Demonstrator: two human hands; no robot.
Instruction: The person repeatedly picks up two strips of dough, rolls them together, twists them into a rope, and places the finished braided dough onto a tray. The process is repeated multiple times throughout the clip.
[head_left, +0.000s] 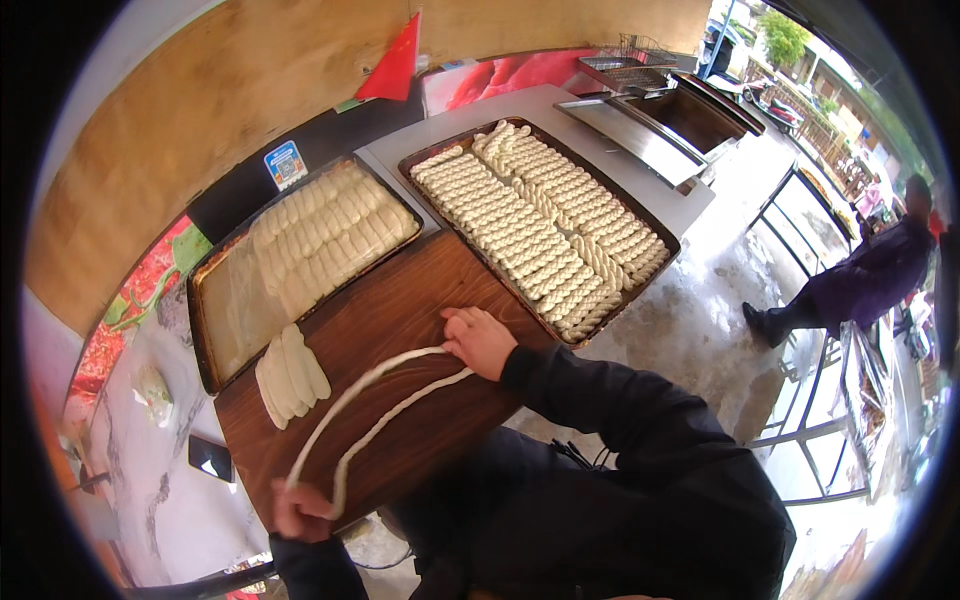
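A long, thin dough rope (376, 369) stretches in two strands across a brown wooden board (420, 300). My left hand (300, 510), slightly blurred, grips the rope at the board's near left edge. At the other end, my right hand (481, 342) is closed over the rope, palm down on the wood; its fingers hide where the strands meet. Several plain dough strips (292, 376) lie side by side on the board's left part. Just beyond the right hand, twisted dough sticks (517, 232) fill a dark-rimmed baking tray (667, 262) in rows.
Another tray (225, 315) holds dough strips (330, 225) under clear plastic film. A phone (211, 458) and a small plastic-wrapped item (152, 396) rest on the marbled surface at left. A metal fryer (679, 124) stands at the counter's far end. One person (862, 270) is at right.
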